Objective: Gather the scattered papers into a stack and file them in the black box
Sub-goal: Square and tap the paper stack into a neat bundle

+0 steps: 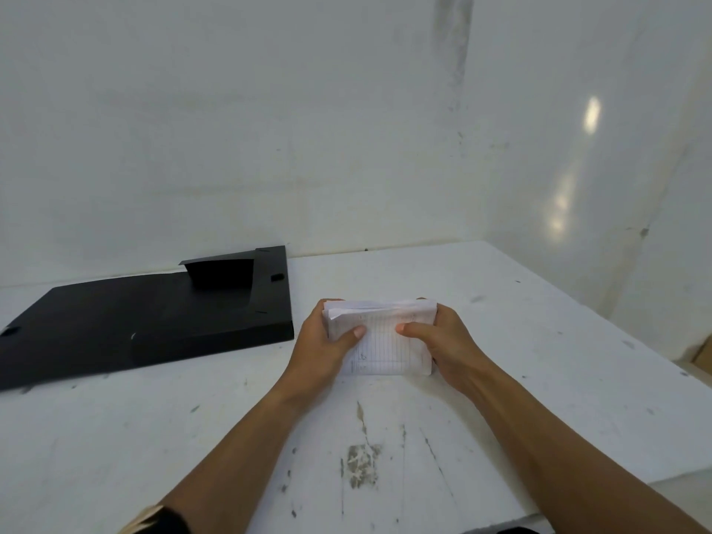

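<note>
A stack of white lined papers [381,337] stands on edge on the white table, held between both hands. My left hand [327,341] grips its left side, thumb on the front sheet. On the opposite side my right hand [443,341] grips it the same way. The black box [127,325] lies flat to the left, near the wall, with a flap [219,271] raised at its far end. The box is about a hand's width from my left hand.
The scuffed white table [385,456] meets a white wall at the back. Its right edge runs diagonally at the far right, where a brown cardboard corner [703,354] shows beyond it. A watch strap [150,518] is on my left wrist.
</note>
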A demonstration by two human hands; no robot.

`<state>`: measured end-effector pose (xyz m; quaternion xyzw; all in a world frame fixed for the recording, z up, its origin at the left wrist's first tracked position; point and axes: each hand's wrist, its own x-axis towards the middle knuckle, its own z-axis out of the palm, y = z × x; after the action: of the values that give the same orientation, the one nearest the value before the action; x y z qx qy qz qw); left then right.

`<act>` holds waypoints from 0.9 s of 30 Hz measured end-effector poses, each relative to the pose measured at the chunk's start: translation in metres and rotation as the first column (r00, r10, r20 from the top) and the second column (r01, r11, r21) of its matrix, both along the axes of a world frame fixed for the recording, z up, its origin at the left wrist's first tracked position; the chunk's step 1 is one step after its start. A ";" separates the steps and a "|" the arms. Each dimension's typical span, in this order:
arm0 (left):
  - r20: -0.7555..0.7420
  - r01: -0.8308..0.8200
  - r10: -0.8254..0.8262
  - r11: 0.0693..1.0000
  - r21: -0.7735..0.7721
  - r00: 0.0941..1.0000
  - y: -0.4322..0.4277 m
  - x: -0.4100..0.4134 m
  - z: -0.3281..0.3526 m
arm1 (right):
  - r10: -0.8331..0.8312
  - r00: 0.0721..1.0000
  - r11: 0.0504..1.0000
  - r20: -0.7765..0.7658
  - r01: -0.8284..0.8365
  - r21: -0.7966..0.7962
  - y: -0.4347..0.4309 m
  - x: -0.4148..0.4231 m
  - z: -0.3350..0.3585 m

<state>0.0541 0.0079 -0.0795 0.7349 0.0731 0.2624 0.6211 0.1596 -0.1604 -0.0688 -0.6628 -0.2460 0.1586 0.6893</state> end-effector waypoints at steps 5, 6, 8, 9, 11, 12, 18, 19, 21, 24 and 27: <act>0.042 -0.067 0.068 0.998 -0.010 0.997 0.000 0.002 0.007 | -0.027 0.997 0.999 0.072 0.024 0.038 0.002 -0.001 0.010; 0.037 -0.068 0.068 0.998 -0.010 0.997 0.001 0.001 0.007 | -0.030 0.996 0.999 0.083 0.027 0.032 0.003 -0.001 0.011; 0.003 -0.041 0.041 0.999 0.006 0.999 0.003 -0.001 0.003 | -0.029 0.995 1.000 0.096 0.030 -0.006 0.003 -0.003 0.007; -0.020 -0.016 0.016 1.000 0.003 1.000 0.003 -0.002 0.000 | -0.029 0.996 0.999 0.087 0.031 -0.025 0.003 -0.005 0.004; -0.058 0.021 -0.021 1.000 -0.004 0.998 0.002 -0.006 -0.004 | -0.052 0.998 0.998 0.042 0.053 -0.046 0.002 -0.006 -0.002; -0.065 0.019 -0.018 1.000 0.012 0.998 0.001 -0.008 -0.004 | -0.064 0.998 0.997 0.028 0.066 -0.045 0.001 -0.007 -0.002; -0.023 -0.074 0.075 0.996 0.050 0.997 -0.003 -0.012 0.009 | -0.062 0.996 0.998 0.062 0.062 0.009 -0.002 -0.010 0.012; -0.020 -0.078 0.079 0.995 0.062 0.997 -0.003 -0.013 0.010 | -0.063 0.996 0.998 0.068 0.062 0.014 -0.002 -0.012 0.015; -0.028 -0.083 0.085 0.995 0.064 0.996 -0.003 -0.016 0.010 | -0.064 0.995 0.998 0.082 0.064 0.006 -0.003 -0.014 0.014; -0.107 -0.046 0.047 0.999 0.007 0.993 -0.004 -0.024 0.001 | -0.052 0.998 0.998 0.028 0.053 -0.029 -0.006 -0.017 0.003; -0.120 0.040 -0.045 0.998 -0.045 0.992 -0.012 -0.031 -0.005 | -0.054 0.997 0.998 -0.054 0.053 -0.029 -0.008 -0.020 -0.007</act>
<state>0.0236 -0.0041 -0.0847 0.7374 0.1007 0.2023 0.6366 0.1393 -0.1681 -0.0761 -0.6741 -0.2070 0.1615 0.6904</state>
